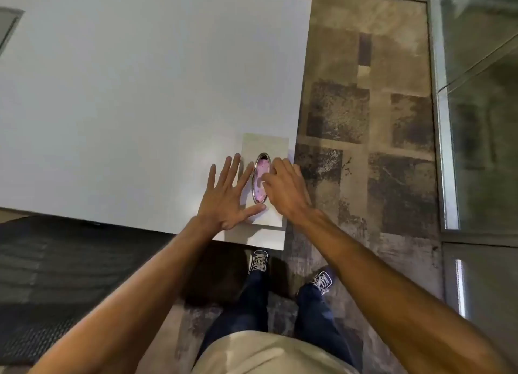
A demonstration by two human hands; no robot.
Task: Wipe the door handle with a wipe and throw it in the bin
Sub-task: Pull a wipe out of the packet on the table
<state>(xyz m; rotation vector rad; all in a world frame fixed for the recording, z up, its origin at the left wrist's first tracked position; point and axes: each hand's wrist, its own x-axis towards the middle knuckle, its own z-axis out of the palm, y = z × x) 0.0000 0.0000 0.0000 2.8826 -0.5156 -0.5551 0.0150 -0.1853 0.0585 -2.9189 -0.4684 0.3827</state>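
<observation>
we find left hand (pixel 224 195) flat, splayed on the pack (pixel 265 149); right hand (pixel 283 188) apparently pinching a wipe (pixel 260 177), which may tear.

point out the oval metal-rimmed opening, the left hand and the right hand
oval metal-rimmed opening (pixel 260 174): head view, on the pink surface showing inside the shiny rim.
left hand (pixel 224 198): head view, on the back of the hand, fingers spread flat on the white surface.
right hand (pixel 286 188): head view, on the back of the hand, fingers at the opening.
</observation>
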